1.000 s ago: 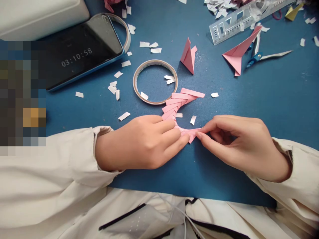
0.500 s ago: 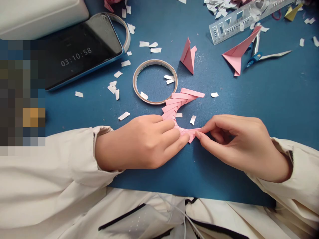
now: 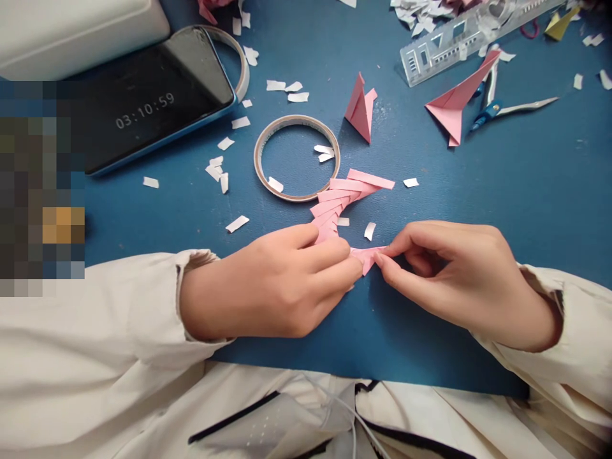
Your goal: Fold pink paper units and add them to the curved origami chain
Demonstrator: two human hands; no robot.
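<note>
A curved chain of folded pink paper pieces [image 3: 329,204] lies on the blue table in front of me, open towards the right. My left hand [image 3: 282,280] covers its lower left part, with its fingers closed around the paper; the thumb is mostly hidden beneath. At the chain's lower right end, my right hand [image 3: 444,274] pinches the pink tip between thumb and index finger. The upper end of the chain rests free, near a ring of tape [image 3: 259,159].
Two folded pink pieces [image 3: 362,109] [image 3: 449,105] sit farther back, the right one against blue-handled pliers [image 3: 493,109]. A clear ruler [image 3: 435,56] is behind. White scraps [image 3: 238,224] are scattered about. A phone [image 3: 157,95] and a white box [image 3: 81,32] occupy the back left.
My left hand has shifted slightly towards me, and its fingers are more bent over the chain. My right hand keeps its pinch in nearly the same place.
</note>
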